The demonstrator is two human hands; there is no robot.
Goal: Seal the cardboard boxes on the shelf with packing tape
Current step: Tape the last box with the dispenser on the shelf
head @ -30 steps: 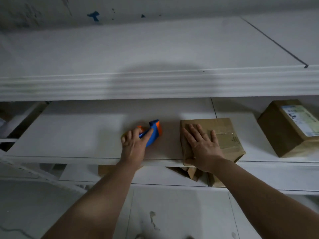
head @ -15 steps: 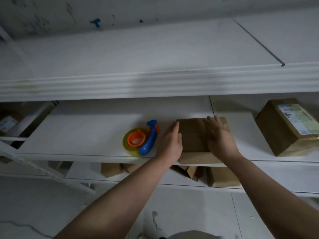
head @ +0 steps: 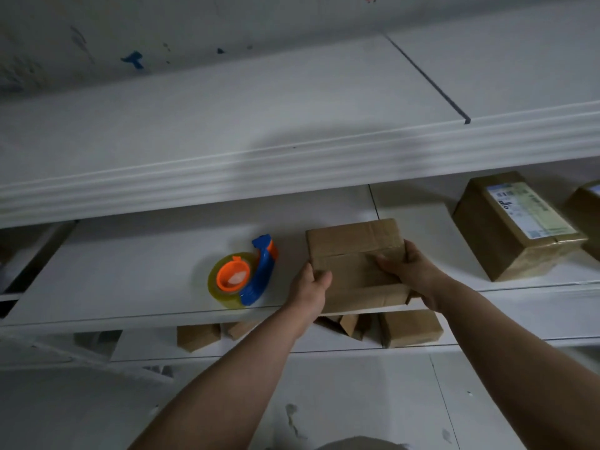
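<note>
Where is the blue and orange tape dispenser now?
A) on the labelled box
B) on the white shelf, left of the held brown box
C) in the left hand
B: the blue and orange tape dispenser lies on the white shelf, beside the brown cardboard box gripped by the left hand and right hand.

Both bare forearms reach up from the bottom of the view and close in on each other. The left hand (head: 308, 284) grips the left side of the cardboard box (head: 352, 245), thumb curled onto its top. The right hand (head: 410, 271) holds the box's right side, thumb laid across the top and fingers (head: 411, 254) wrapped over the edge.
</note>
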